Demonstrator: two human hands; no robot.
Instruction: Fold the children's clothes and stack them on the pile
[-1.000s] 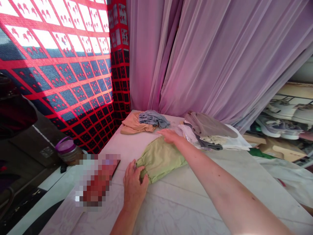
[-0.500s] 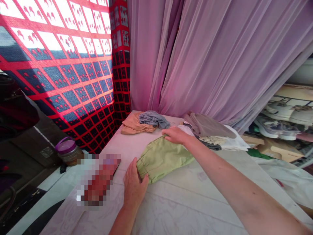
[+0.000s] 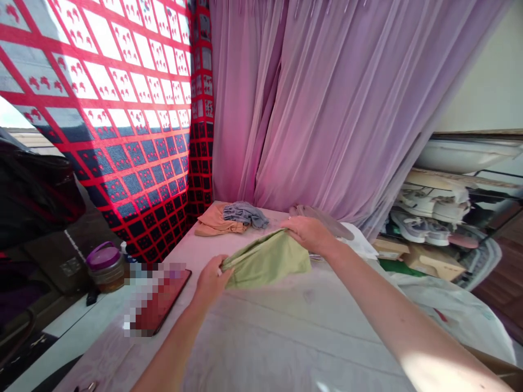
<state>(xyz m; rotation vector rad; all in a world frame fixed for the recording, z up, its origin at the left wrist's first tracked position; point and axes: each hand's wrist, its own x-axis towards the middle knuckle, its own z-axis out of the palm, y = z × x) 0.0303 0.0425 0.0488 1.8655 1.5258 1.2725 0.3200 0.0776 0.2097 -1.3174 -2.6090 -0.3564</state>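
Observation:
A light green garment with an elastic waistband hangs lifted a little above the white table. My left hand is closed on its near left end. My right hand is closed on its far upper edge, so the cloth is stretched between the two hands. Behind my right hand lies a heap of grey and white clothes, partly hidden by the hand.
Folded orange and grey-blue clothes lie at the table's far left. A red phone rests on the near left edge. A purple-lidded jar stands lower left. Pink curtains hang behind; shelves with shoes are at right.
Both hands went from resting on the green garment to gripping it and have raised it off the table. The head camera has tilted upward.

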